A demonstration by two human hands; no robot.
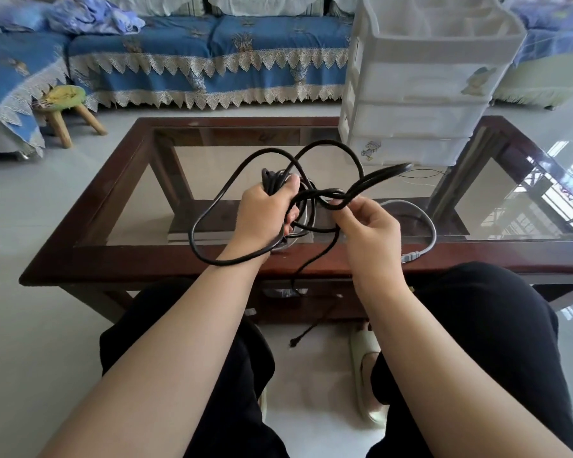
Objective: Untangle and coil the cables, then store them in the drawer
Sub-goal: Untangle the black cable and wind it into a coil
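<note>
A tangled black cable (325,153) is held up over the near edge of the glass-topped table (139,256). My left hand (265,213) grips a bunched part of it, and a wide loop hangs down past my left wrist. My right hand (368,226) pinches a doubled strand next to a knot in the middle. One black end (303,335) dangles to the floor between my knees. A grey cable (425,223) lies on the table to the right, its plug at the near edge. The white plastic drawer unit (417,94) stands on the table's far right.
A thin pale wire (424,176) lies on the glass in front of the drawer unit. A blue-covered sofa (212,61) runs along the back, with a small wooden stool (65,104) on the floor at the left. My knees and a slipper (364,358) are below the table edge.
</note>
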